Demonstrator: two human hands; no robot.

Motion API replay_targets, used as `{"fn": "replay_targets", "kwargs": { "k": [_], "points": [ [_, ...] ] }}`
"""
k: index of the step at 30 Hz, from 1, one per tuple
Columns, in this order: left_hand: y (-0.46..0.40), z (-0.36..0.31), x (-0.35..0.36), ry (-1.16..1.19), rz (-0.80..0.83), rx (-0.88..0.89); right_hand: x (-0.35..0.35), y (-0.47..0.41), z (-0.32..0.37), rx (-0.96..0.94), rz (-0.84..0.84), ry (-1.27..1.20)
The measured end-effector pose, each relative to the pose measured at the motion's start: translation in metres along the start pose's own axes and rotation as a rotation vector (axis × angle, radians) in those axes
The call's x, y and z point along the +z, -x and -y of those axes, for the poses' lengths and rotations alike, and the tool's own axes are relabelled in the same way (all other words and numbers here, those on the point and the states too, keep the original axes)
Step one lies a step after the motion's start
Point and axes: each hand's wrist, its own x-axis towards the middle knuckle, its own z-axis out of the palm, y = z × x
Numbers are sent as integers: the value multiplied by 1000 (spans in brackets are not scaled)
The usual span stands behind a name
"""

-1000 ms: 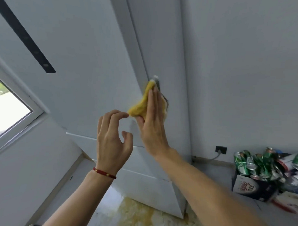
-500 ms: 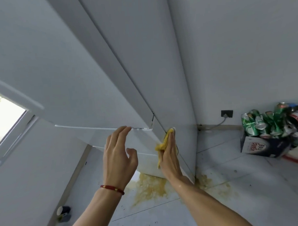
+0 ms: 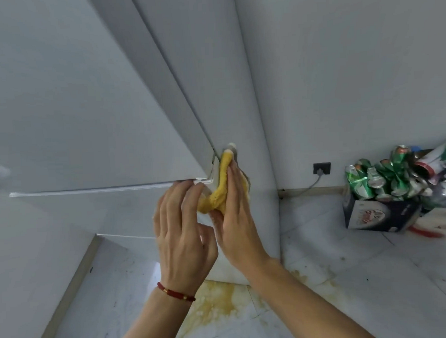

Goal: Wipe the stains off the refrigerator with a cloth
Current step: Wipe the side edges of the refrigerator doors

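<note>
Cloth (image 3: 221, 186) is bunched yellow and soft under my right hand (image 3: 235, 214), squeezed against the fridge (image 3: 88, 110) right at the corner where the upper door ends and the side panel begins. My right fingers lie straight and flat over it, pressing rather than gripping. My left hand (image 3: 179, 228) sits just beside, fingers bent, tips touching the lower end of the cloth near the door's bottom edge — whether they pinch it or only nudge it I cannot tell.

I judge the cloth light and limp, likely damp, so it will fold and creep out from under a flat palm. Best hold is across its thick middle, with the loose tail tucked in so it does not drag. The fridge skin looks smooth and hard; the cloth should slide easily there, and catch in the seam between the doors.

Much is hidden. My right hand covers most of the cloth and whatever stain lies beneath it, so I cannot say how much is left. A small pale knob (image 3: 231, 145) peeps above the cloth's top — what it is I cannot make out. The fridge's top is cut off. On the floor a yellowish spill (image 3: 216, 303) spreads at the fridge's foot, partly behind my arms, and a box (image 3: 377, 214) of crushed cans (image 3: 384, 176) stands well apart by the wall.
</note>
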Motion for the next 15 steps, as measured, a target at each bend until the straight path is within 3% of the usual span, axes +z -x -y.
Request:
{"fn": "replay_targets", "kwargs": {
  "k": [9,15],
  "points": [
    [5,7,65,25,-426,98,40,104,-165,-87,-86,-13],
    [21,17,80,52,-526,159,52,148,-244,-251,-132,-101]
  ]
}}
